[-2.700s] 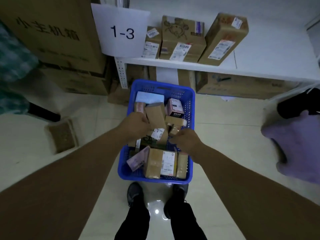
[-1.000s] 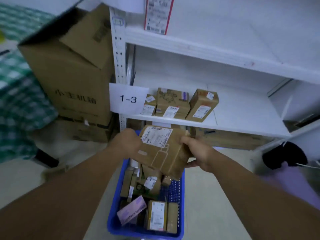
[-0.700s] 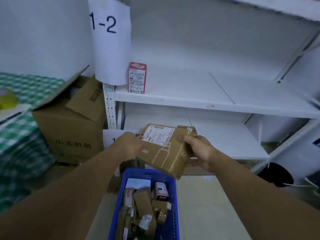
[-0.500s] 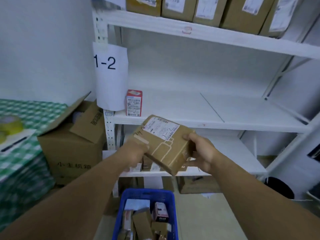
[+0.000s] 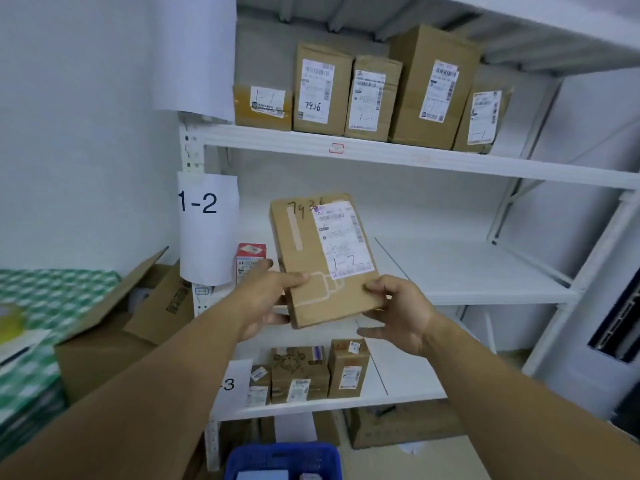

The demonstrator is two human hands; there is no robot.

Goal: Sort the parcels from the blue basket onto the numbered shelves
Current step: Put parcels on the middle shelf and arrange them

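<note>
**Cardboard, paper and painted metal**

The parcel (image 5: 311,261) is matt brown cardboard, with a smooth white paper label (image 5: 341,237) and a pale strip of tape (image 5: 295,228) on its face. Behind it, the shelves (image 5: 415,159) look like metal painted white, smooth and dull. Left of the parcel hang a plain paper sign (image 5: 207,237) and a small red box (image 5: 250,259) of printed card. Above it stand boxes (image 5: 322,88) of the same dull cardboard. Below it, the basket (image 5: 280,455) is blue plastic; far left, green checked cloth (image 5: 52,289).

Plain white wall (image 5: 86,133) stands behind the large open carton (image 5: 104,348). A green-checked table (image 5: 52,292) adjoins the carton's left. Pale floor (image 5: 422,459) lies to its lower right.
</note>
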